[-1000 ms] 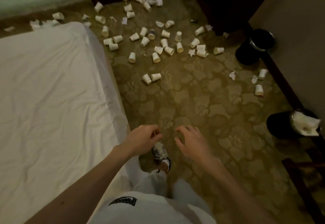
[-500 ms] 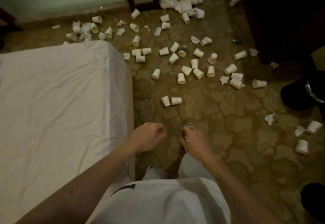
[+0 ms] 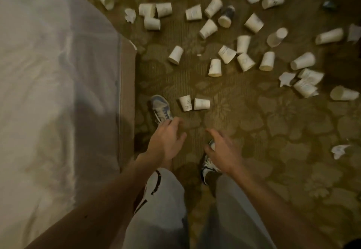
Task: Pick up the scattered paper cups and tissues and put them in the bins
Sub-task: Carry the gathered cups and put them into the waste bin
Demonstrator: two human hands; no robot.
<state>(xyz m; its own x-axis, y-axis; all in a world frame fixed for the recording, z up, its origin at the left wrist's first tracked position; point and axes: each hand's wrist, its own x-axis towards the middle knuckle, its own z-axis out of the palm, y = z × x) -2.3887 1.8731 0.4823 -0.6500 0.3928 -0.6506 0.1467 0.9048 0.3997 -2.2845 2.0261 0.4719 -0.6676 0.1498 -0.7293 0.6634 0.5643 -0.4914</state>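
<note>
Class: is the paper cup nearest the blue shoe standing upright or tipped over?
Tipped over: the paper cup lies on its side, printed sidewall facing up.

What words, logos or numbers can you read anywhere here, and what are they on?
No text here can be read as it stands.
Nearest paper cup: a round emblem with small lines under it, too blurred to read.
Other paper cups: faint bluish print, too small to read.
Trouser leg: black lettering, only partly seen, not readable.
</note>
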